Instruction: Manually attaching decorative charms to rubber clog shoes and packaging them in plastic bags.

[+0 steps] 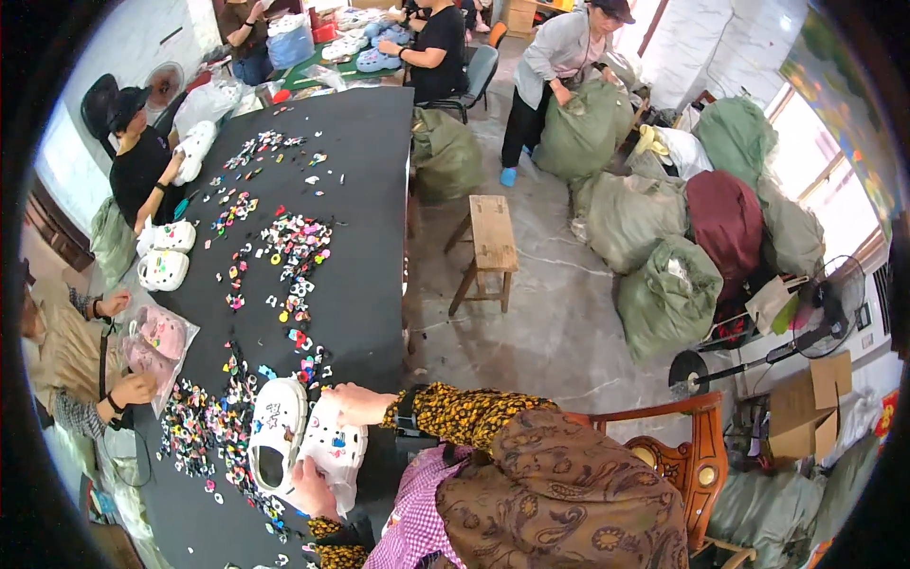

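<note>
At the near end of the black table (365, 218), my right hand (358, 405) is closed at the upper end of a white clog (338, 444), which has small colourful charms on it. Clear plastic film (344, 495) shows at this clog's lower end and seems to wrap it. My left hand (311, 488) is closed by the clog's lower left side; some fingertips are hidden. Right beside it lies another white clog (279, 422) with dark star-like charms, its foot opening showing. Loose shoe charms (213, 427) are heaped to the left of both clogs.
Across the table, a person holds bagged pink clogs (159, 341); farther up, another handles white clogs (194, 152). A wooden stool (493, 237) stands on the floor. Beyond it, a person grips one of several stuffed sacks (583, 133). A carved wooden chair (697, 446) and standing fan (825, 308) are at right.
</note>
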Available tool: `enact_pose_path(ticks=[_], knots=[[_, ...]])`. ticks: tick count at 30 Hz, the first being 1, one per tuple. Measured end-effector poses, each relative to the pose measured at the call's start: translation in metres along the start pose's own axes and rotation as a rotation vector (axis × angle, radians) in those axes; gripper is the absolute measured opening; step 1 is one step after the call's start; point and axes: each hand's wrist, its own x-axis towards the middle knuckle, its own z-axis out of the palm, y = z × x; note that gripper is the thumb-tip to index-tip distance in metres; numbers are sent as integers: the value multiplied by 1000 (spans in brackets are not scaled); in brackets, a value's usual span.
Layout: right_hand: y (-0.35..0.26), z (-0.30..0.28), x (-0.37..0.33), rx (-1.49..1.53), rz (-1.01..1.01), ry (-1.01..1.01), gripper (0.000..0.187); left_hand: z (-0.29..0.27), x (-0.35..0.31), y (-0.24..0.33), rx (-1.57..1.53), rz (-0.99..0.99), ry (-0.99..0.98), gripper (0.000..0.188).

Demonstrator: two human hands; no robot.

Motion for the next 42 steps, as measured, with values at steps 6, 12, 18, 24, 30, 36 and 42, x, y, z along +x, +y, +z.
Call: enact_pose_path(ticks=[6, 12, 18, 24, 30, 36, 42], knots=[[0, -2, 1, -31, -12, -12, 64, -16, -15, 6, 23, 206, 65, 24], [-3, -6, 2, -65, 22, -40, 62, -39, -40, 37, 297, 93, -10, 24], [-10, 7, 7, -197, -51, -6, 51, -30, -38, 14, -327, -203, -59, 29], [-45, -14, 9, -128, -142, -66, 44, -15, -19, -28, -615, -235, -58, 39], [-19, -7, 15, 10, -150, -100, 39, -15, -21, -16, -657, -306, -50, 41], [-25, -22, 10, -17, -146, -153, 50, -71, -57, 15, -192, -28, 195, 30], [-53, -33, 21, -42, -212, -114, 34, -115, -107, -19, -60, -64, 402, 28]])
